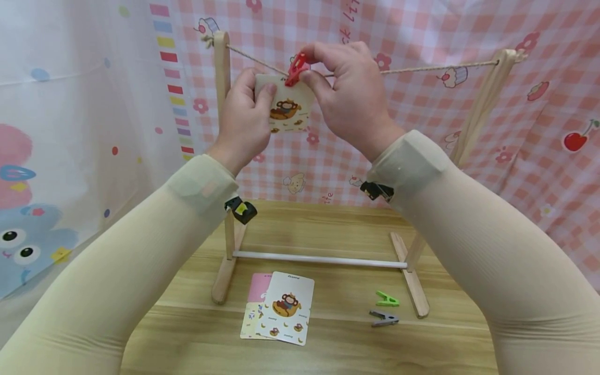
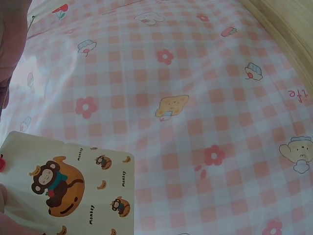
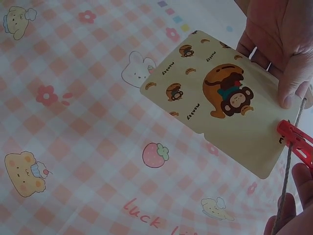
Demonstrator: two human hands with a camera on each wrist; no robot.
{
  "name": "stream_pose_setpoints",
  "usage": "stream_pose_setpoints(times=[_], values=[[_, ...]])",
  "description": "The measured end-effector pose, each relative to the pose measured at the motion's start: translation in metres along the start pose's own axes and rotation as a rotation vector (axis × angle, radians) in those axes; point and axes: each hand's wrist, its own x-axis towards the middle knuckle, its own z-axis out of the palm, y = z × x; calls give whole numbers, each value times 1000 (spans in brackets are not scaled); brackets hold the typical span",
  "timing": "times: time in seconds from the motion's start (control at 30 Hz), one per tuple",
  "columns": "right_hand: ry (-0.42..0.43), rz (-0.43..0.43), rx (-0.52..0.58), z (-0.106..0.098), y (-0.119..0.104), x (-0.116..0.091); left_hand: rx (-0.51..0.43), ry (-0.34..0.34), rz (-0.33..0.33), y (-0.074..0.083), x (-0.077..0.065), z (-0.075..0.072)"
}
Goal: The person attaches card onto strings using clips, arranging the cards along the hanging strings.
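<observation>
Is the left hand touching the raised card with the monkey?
Touching. The head view shows it: the thumb of the left hand lies over the front of the raised card, near its upper left corner.

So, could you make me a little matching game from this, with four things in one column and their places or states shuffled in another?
1. Red clip
2. Green clip
3. White bar
4. Left hand

A. Low between the wooden posts
B. Holding a monkey card
C. On the table, near the grey clip
D. Pinched by the right hand

Pairs: 1-D; 2-C; 3-A; 4-B
</observation>
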Motion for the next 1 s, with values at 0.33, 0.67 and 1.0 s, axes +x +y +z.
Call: stream_pose_setpoints(times=[0.33, 0.67, 1.0], values=[[-3, 6, 22, 1, 0, 0, 14, 2, 6, 0, -1, 0], [-4, 0, 35, 2, 1, -1, 13, 4, 9, 0, -1, 0], [-7, 20, 29, 2, 1, -1, 4, 7, 15, 0, -1, 0]])
